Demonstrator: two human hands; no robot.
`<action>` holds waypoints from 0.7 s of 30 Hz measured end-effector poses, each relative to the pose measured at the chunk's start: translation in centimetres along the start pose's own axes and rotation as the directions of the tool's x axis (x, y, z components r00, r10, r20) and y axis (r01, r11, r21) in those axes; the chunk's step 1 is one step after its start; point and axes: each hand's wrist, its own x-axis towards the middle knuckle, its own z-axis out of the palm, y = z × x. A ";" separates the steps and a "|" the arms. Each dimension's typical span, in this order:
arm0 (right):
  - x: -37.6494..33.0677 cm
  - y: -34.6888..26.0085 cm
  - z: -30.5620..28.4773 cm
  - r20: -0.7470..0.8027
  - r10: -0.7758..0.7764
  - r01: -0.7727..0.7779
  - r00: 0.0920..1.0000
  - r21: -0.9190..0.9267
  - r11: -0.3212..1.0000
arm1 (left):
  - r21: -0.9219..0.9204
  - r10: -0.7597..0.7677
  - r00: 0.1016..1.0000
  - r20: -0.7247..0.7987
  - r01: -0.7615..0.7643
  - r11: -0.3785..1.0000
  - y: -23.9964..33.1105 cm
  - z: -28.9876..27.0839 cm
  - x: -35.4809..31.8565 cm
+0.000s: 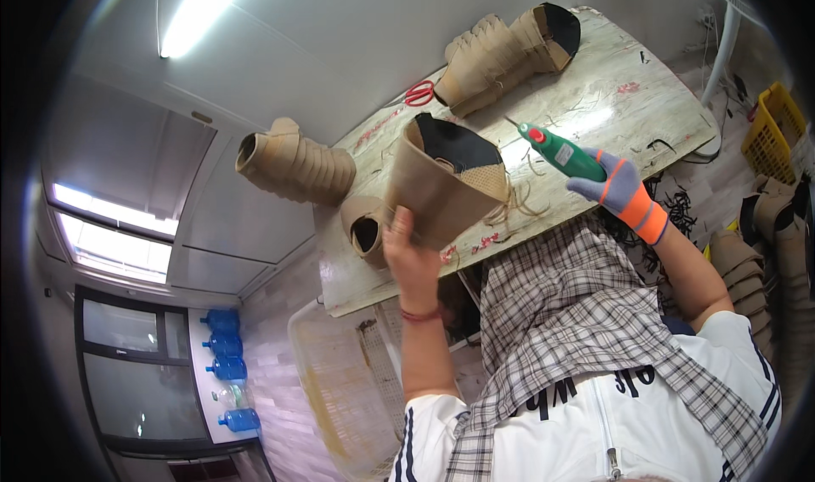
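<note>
My bare left hand [410, 248] grips the edge of a tan shoe upper [450, 172], fingers closed on it. Black lining shows inside the upper, and loose tan threads [526, 197] trail from its right end. In a grey and orange glove, my right hand [618, 189] is wrapped round a green electric hand tool [560, 149] with a red button. The tool's thin metal tip points up and left toward the upper, apart from it. Close to my left hand, another tan upper [365, 230] lies on the table.
On the worktable [594, 83], nested tan uppers [501, 57] lie at the far side, beside red-handled scissors [418, 94]. Another nested stack [297, 168] is at the left end. A yellow basket [772, 129] and more uppers [743, 270] stand right. A plastic crate [310, 372] is below left.
</note>
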 end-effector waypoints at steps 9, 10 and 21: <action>-1.7 1.6 0.0 0.107 -0.508 0.487 0.855 -0.502 0.715 | -0.786 -0.442 0.847 0.294 0.477 0.392 -1.1 -6.9 4.5; -1.8 1.2 -0.2 0.113 -0.546 0.515 0.830 -0.530 0.673 | -0.781 -0.447 0.841 0.304 0.488 0.388 -1.1 -6.8 4.5; -1.4 1.0 -0.4 0.263 -0.624 0.649 0.735 -0.538 0.538 | -0.777 -0.516 0.789 0.334 0.540 0.323 -2.3 -6.6 4.7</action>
